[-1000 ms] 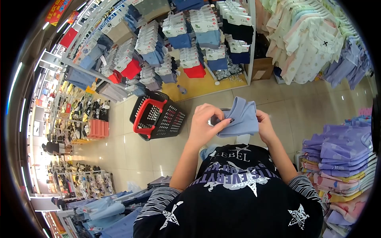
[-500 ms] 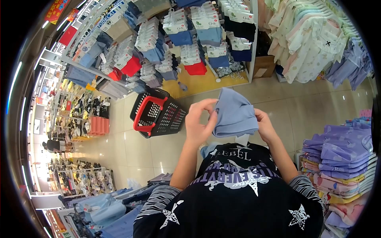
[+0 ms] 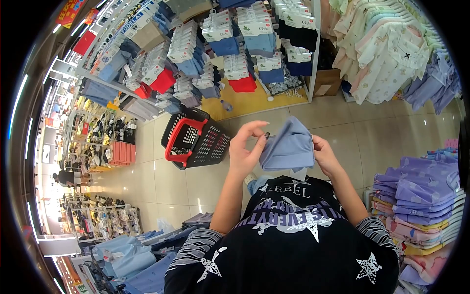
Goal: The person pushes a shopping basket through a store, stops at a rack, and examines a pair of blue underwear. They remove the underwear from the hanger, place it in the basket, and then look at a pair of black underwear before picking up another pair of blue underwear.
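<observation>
Bright, even indoor light falls on the fingers (image 3: 248, 131) and the blue cloth (image 3: 289, 149), both fairly sharp with only soft shading in the folds. Far left of the fingers, white light tubes (image 3: 18, 100) glare in a bent row, and the distant shelves (image 3: 73, 196) look washed out and indistinct. Below left of them, the glossy floor (image 3: 166, 186) carries small reflections. The black shirt (image 3: 289, 255) shows little shading. Wide-lens distortion curves the outer edges into black corners.

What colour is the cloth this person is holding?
The cloth is light greyish blue, best seen in the head view.
</observation>
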The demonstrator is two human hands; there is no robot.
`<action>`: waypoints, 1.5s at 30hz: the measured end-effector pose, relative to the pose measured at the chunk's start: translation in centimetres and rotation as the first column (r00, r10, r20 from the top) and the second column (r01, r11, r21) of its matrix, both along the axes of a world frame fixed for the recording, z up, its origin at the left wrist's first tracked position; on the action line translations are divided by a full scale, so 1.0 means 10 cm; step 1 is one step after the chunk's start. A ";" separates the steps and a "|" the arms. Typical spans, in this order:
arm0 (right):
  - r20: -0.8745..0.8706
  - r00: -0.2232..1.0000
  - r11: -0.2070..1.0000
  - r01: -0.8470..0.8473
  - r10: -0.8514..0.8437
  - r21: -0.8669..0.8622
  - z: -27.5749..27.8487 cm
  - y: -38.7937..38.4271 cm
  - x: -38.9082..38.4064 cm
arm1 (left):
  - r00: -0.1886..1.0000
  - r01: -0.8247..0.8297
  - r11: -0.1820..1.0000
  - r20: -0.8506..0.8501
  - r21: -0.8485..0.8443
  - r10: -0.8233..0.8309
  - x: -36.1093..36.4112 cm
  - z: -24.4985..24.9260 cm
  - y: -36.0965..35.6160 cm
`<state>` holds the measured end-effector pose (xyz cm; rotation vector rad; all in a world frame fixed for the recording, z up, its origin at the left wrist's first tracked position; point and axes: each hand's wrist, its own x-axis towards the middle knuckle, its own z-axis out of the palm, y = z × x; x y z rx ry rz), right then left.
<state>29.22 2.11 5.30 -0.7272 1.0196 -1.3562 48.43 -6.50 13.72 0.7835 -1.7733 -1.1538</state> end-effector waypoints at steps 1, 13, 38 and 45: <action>-0.001 1.000 1.000 -0.006 0.006 -0.002 -0.01 0.00 -0.01 | 0.998 0.023 0.998 0.063 -0.051 -0.020 -0.01 0.01 0.00; 0.064 0.998 0.998 -0.002 -0.003 0.068 0.04 0.01 -0.01 | 0.930 0.288 0.838 0.343 -0.464 -0.130 -0.16 0.17 0.10; -0.183 0.949 0.958 0.276 -0.259 0.080 -0.02 -0.01 0.11 | 0.879 0.384 0.923 0.293 0.032 -0.376 -0.09 0.07 0.25; -0.281 0.928 0.958 0.277 -0.245 0.079 0.10 0.04 0.12 | 0.901 0.253 0.965 0.347 0.066 -0.260 -0.19 -0.10 0.36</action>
